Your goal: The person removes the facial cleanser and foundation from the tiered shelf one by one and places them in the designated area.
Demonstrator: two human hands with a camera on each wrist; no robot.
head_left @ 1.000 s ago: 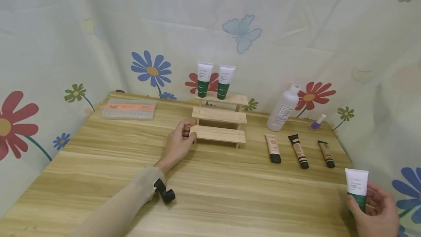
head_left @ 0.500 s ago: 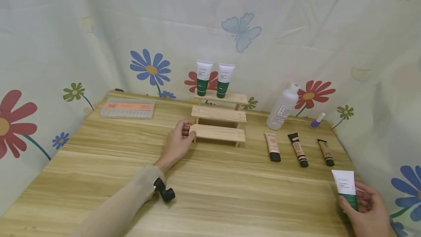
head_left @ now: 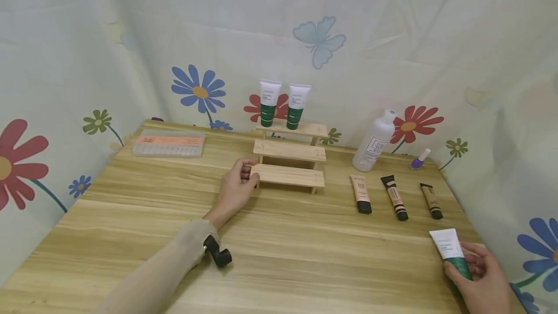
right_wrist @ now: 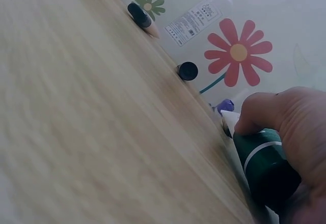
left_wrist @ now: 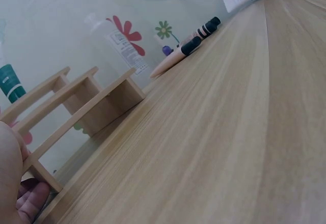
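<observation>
My left hand grips the left end of the lowest step of a three-step wooden rack. In the left wrist view, fingers curl below the rack's board end. Two white-and-green cream tubes stand upright on its top step. At the table's right edge my right hand holds a matching cream tube, thumb on one side and fingers on the other. Its white end tilts up and to the left. The right wrist view shows the green part and dark cap beneath that hand.
Right of the rack lie a BB cream tube and two slim dark-capped tubes. Behind them stand a white bottle and a purple nail polish bottle. A flat clear case lies back left. A flowered curtain surrounds the wooden table.
My right hand has moved left with the cream tube, which has tilted further left. My left hand stays on the rack's lowest step.
</observation>
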